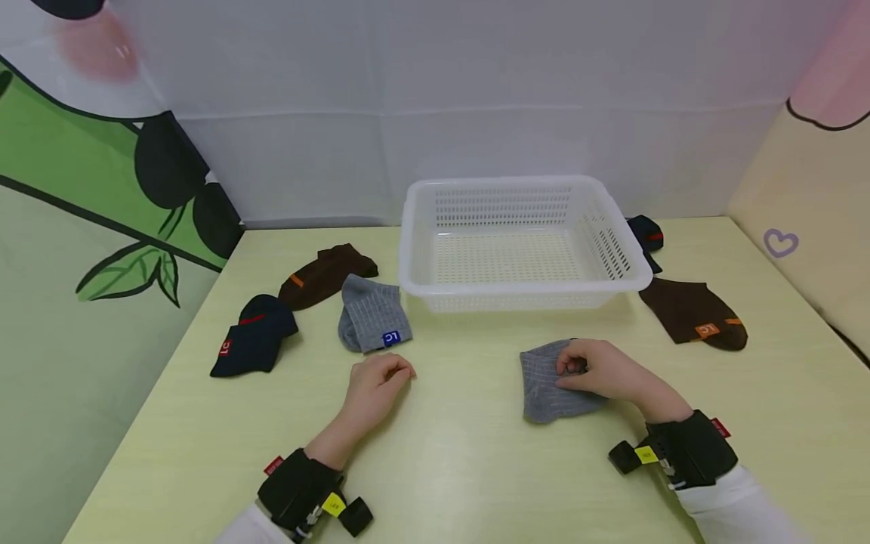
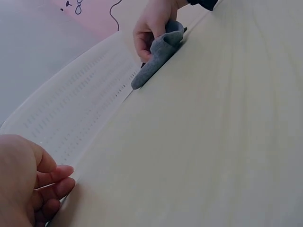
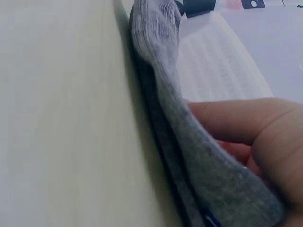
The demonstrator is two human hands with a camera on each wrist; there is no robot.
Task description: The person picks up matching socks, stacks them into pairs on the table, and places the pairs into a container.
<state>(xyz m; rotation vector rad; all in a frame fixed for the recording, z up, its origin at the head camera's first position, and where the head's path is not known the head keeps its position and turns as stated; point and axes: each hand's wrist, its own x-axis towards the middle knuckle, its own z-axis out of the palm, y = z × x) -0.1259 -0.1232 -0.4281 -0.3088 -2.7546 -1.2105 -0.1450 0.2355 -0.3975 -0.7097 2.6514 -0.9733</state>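
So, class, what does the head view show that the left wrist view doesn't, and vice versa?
Only the head view: the left brown sock, right brown sock, left navy sock, right navy sock, left grey sock and purple heart.

Only the left wrist view: a small black doodle near the picture's top edge.

Both: the white basket, table, left hand, and right hand touching the right grey sock.

The head view looks forward and down across the table (image 1: 476, 468); the left wrist's faces right; the right wrist's, very near a grey sock (image 3: 203, 151), seemingly left. Both wrist views share the white basket (image 1: 530, 289).
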